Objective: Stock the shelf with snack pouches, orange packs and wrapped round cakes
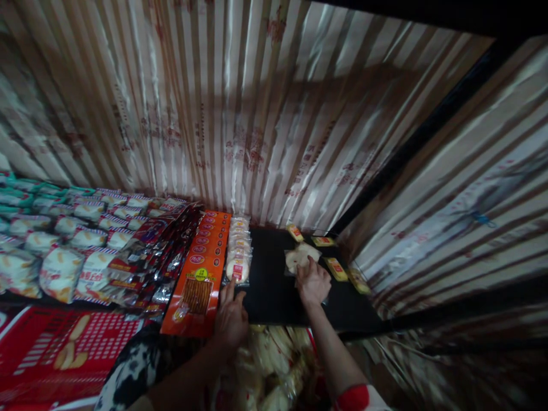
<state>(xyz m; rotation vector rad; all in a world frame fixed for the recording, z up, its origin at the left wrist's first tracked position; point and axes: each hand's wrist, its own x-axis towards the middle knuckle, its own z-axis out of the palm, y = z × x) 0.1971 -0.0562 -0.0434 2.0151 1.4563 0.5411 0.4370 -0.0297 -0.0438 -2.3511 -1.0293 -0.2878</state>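
On the black shelf (268, 285), my right hand (314, 281) has its fingers curled down onto a clear pack of pale, round flat pieces (301, 256). My left hand (232, 314) is at the front of a row of clear-wrapped round white cakes (238, 269) with red labels. Its index finger is stretched out at the front pack, and the other fingers are partly in shadow. Left of that row lie overlapping orange snack packets (199, 285) with brown sticks pictured on them. Small yellow packets (336, 269) lie scattered to the right of my right hand.
Several white snack bags (62, 268) and dark red packets (171, 262) fill the shelf at left. Below are a red basket-patterned package (81, 354) and clear-wrapped goods (274, 354). Striped sheeting (257, 114) hangs behind; a black post (411, 148) slants at right.
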